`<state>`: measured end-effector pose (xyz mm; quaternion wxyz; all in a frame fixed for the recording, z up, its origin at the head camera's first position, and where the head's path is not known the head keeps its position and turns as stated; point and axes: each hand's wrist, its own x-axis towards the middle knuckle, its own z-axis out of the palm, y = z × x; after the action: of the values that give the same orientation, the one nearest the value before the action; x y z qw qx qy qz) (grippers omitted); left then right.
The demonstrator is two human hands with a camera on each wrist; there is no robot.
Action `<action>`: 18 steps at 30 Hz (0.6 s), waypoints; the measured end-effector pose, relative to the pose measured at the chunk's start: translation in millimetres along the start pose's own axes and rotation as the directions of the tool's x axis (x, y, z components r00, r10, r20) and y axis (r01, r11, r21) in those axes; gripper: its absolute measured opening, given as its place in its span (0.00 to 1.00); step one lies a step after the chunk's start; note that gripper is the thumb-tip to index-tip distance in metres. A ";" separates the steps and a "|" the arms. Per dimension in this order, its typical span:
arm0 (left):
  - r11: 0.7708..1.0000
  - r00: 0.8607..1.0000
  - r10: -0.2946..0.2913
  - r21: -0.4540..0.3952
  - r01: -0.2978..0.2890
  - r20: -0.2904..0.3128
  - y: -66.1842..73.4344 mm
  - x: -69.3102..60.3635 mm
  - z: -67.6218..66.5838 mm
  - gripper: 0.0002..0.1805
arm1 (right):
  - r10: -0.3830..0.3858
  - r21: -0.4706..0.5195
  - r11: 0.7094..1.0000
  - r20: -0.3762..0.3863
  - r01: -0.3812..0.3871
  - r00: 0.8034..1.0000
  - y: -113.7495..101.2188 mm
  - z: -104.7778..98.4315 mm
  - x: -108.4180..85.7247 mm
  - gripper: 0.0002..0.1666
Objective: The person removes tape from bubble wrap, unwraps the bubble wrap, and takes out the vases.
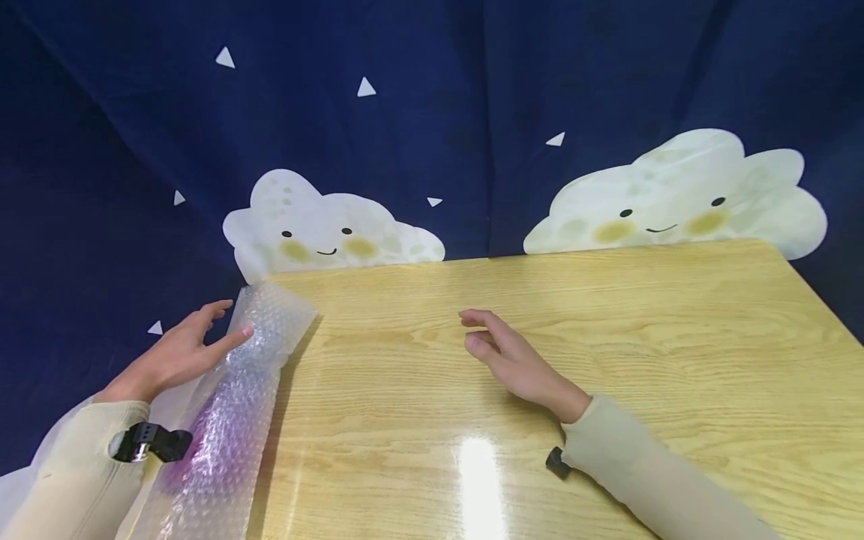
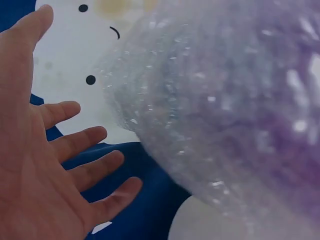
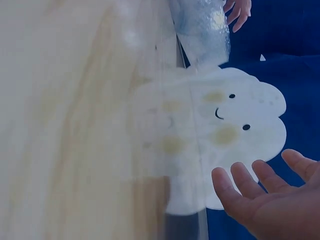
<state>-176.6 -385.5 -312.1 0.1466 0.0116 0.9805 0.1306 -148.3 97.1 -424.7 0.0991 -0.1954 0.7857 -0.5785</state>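
A long bundle of clear bubble wrap (image 1: 232, 412) lies along the left side of the wooden table, with something purple (image 1: 209, 439) showing blurred through its layers. My left hand (image 1: 178, 352) hovers at the bundle's left side, fingers spread and loosely bent. In the left wrist view that hand (image 2: 55, 135) is apart from the wrap (image 2: 210, 110), its palm facing it. Over the middle of the table my right hand (image 1: 516, 364) hangs with relaxed fingers and holds nothing. The right wrist view shows its fingers (image 3: 245, 185) slightly bent. What the wrap contains cannot be made out.
Behind the wooden table (image 1: 378, 390) hangs a dark blue curtain (image 1: 432, 112) with white triangles and smiling clouds (image 1: 675, 195). Light glares off the tabletop near the front. Black bands (image 1: 151, 442) sit at both wrists.
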 end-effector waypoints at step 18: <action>0.997 0.992 -0.020 -0.072 0.029 0.125 -22.5 -3.2 -0.8 0.53 | 0.017 0.071 0.997 0.085 -0.024 0.996 -9.9 46.1 19.3 0.33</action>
<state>-173.4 -407.7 -316.3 0.2091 0.0021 0.9641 0.1639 -146.2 46.3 -428.3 0.1452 -0.2079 0.7613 -0.5967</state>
